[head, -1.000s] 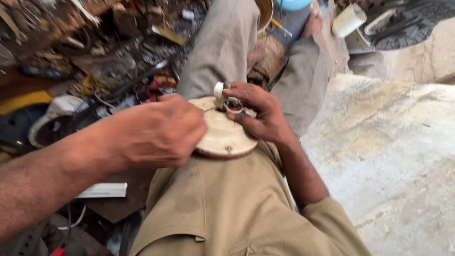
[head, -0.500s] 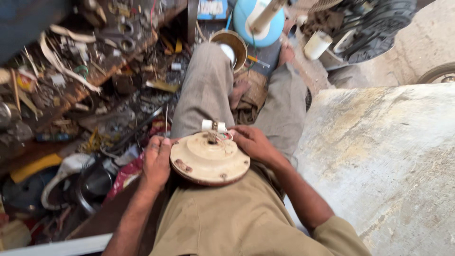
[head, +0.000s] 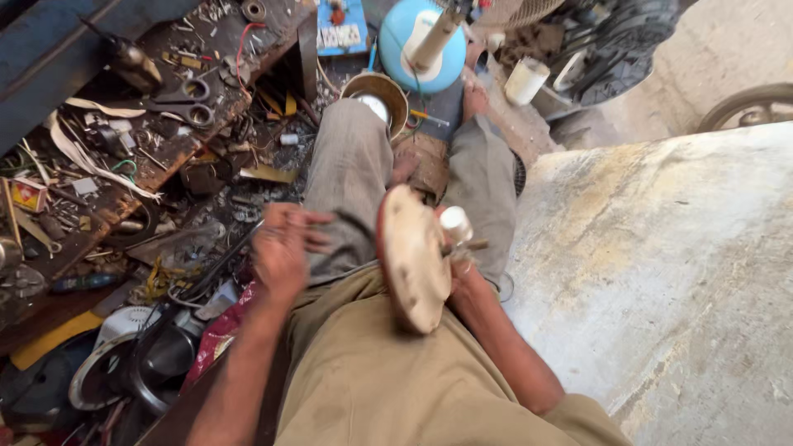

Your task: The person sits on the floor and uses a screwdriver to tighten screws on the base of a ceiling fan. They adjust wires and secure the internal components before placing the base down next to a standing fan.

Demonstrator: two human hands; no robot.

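Now the round, cream-coloured disc-shaped cover [head: 410, 258] stands on edge over the person's lap, tipped up so that its broad face turns toward the left hand and its rim runs from upper left, near the knees, down to lower right, toward the belly. A reddish-brown band shows along its upper edge. The right hand [head: 462, 263] is behind it, mostly hidden, gripping it from the back; a small white cylindrical part [head: 455, 223] and a short metal stub stick out beside the fingers on that side. The left hand [head: 281, 248] hovers just beside the disc over the left thigh, not touching it, fingers loosely curled and holding nothing. To the left, the low table [head: 165, 157] is littered with scissors [head: 183, 101], wires and scrap. A blue round fan base [head: 417, 41] sits beyond the feet.
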